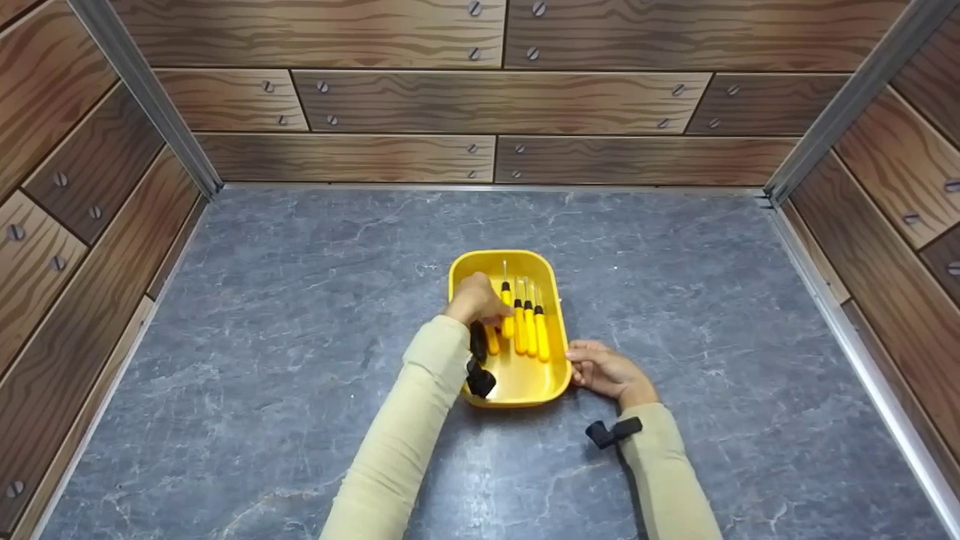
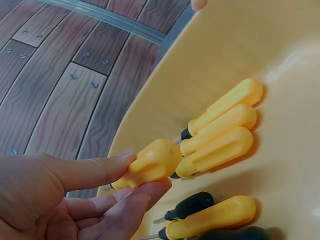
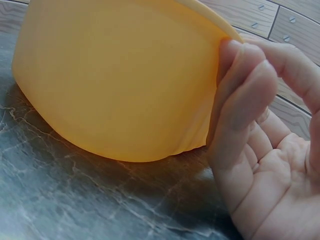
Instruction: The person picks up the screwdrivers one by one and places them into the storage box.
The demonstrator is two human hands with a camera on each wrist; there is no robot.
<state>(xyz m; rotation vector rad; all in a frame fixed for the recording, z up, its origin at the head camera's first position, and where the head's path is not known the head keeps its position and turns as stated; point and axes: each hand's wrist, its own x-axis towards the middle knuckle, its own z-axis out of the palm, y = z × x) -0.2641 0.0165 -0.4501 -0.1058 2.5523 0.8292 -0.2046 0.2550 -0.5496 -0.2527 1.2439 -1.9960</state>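
Note:
My left hand (image 1: 480, 298) reaches into a yellow plastic bin (image 1: 517, 382) and pinches a yellow-handled screwdriver (image 2: 155, 160) between thumb and fingers. This screwdriver has a black collar and a thin metal shaft that points toward the far end of the bin. Right of it, three similar yellow-handled screwdrivers (image 1: 530, 334) lie side by side. On the other side are another yellow screwdriver (image 2: 215, 217) and black-handled tools (image 2: 192, 205), partly covered by my left hand and wrist in the head view. My right hand (image 1: 607, 371) pinches the bin's right rim near its front corner.
The bin stands on a dark grey marbled surface (image 1: 300, 300). Wood-patterned walls (image 1: 495, 101) enclose the back and both sides, with metal rails (image 1: 862, 352) along the edges. Black straps (image 1: 615, 431) are on both wrists.

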